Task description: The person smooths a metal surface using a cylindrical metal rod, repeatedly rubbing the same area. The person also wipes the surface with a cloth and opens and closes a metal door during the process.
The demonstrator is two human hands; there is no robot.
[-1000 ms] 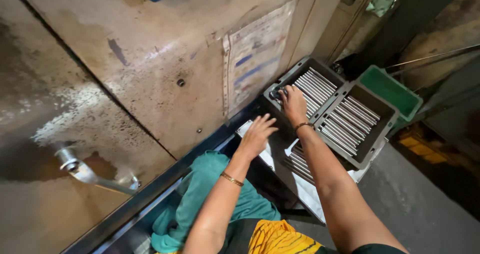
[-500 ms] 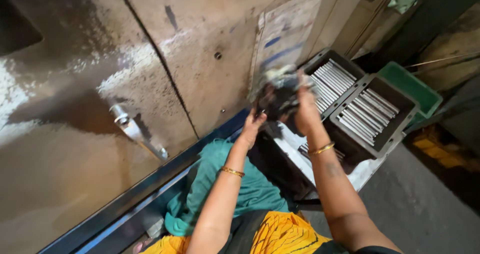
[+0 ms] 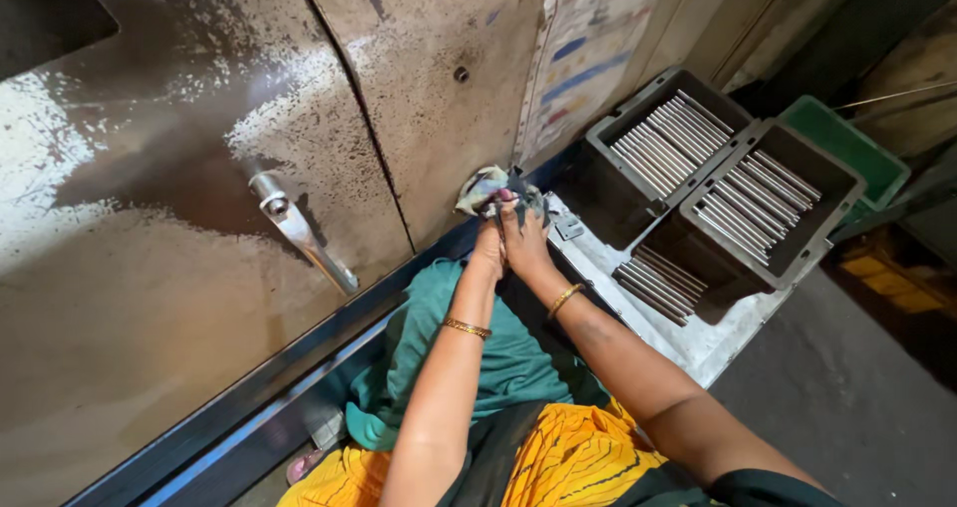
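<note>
A big metal door (image 3: 179, 298), worn and stained, is filling the view to the left of the fingers, its handle (image 3: 299, 230) sitting well off to their left. Two dark trays (image 3: 797, 258) are lying to the right of the fingers on a pale counter (image 3: 718, 342), each carrying rows of metal rods (image 3: 663, 143). A green bin (image 3: 847, 148) is standing beyond the trays, farther right. The left hand (image 3: 488, 248) and the right hand (image 3: 525, 243) are pressing together, side by side, their fingers (image 3: 508, 211) curling closed around a crumpled rag (image 3: 488, 188). The rag is bunching just above the fingertips, close against the door's lower edge.
</note>
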